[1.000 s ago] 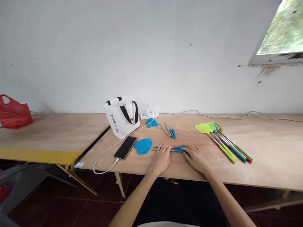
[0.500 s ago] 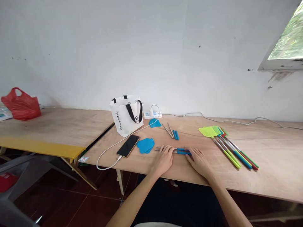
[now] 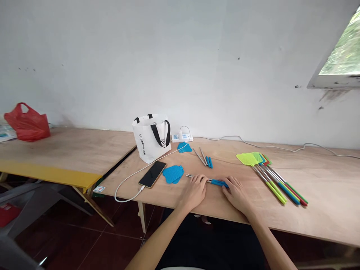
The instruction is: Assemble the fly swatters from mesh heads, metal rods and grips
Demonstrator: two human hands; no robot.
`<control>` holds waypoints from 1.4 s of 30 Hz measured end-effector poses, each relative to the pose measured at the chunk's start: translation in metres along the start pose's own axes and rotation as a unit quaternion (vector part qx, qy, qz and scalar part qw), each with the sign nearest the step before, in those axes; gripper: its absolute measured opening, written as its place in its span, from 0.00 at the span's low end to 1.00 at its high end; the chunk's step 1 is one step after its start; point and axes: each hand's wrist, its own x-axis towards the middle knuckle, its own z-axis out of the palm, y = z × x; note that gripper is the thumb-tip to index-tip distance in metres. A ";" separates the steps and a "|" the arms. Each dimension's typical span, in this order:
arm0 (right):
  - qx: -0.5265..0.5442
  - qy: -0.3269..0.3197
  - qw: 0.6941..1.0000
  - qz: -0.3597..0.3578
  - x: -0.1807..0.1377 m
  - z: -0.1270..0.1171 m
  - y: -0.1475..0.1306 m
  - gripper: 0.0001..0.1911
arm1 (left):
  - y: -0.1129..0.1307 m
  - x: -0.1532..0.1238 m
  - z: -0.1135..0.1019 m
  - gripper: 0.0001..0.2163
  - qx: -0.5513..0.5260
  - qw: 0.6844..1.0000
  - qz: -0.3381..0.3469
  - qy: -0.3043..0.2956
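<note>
Item, nearest, lying crosswise near the front edge of the wooden table [image 3: 317, 180] as seen from where I stand: blue-gripped rods [image 3: 218, 182], apparently a pair, close together, bare metal tips to the person's left, blue ends to the right. Left hand [image 3: 197, 186]: fingers curled over the metal part, holding it down. Right hand [image 3: 235, 190]: fingers bent over the blue ends; whether they clench or merely rest, I cannot tell. Handling, by judgement: light, stiff along the shaft, unlikely to break; smooth metal likely slippery and apt to roll, the blue grips probably softer and surer. Best hold: one hand on the grips, the other midway along the shafts. Item, to the left: blue mesh heads [image 3: 173, 174], overlapping flat, thin and probably bendy, best lifted by the rim; beside them a black phone [image 3: 152, 174], cable attached. Item, to the right: a bundle of fly swatters [image 3: 270, 175], heads fanned away from the person, grips in yellow-green, blue, red and green. Item, beyond the hands: two bare metal rods [image 3: 199, 156], with loose blue grips [image 3: 210, 162] just beside. Item, farther: another blue mesh piece [image 3: 184, 146], a white tote bag [image 3: 149, 138], upright, and a power strip [image 3: 186, 139] near the wall.
</note>
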 end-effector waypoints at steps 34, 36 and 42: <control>0.006 -0.028 0.999 -0.037 0.000 -0.009 -0.004 0.16 | -0.077 -0.004 -0.087 0.36 0.047 0.976 -0.210 0.032; 0.004 -0.036 0.998 -0.046 0.000 -0.010 -0.007 0.16 | -0.070 -0.001 -0.091 0.37 -0.005 0.978 -0.185 0.100; 0.003 -0.029 0.999 -0.041 0.001 -0.011 -0.011 0.14 | -0.048 0.004 -0.105 0.35 -0.115 0.971 -0.106 0.181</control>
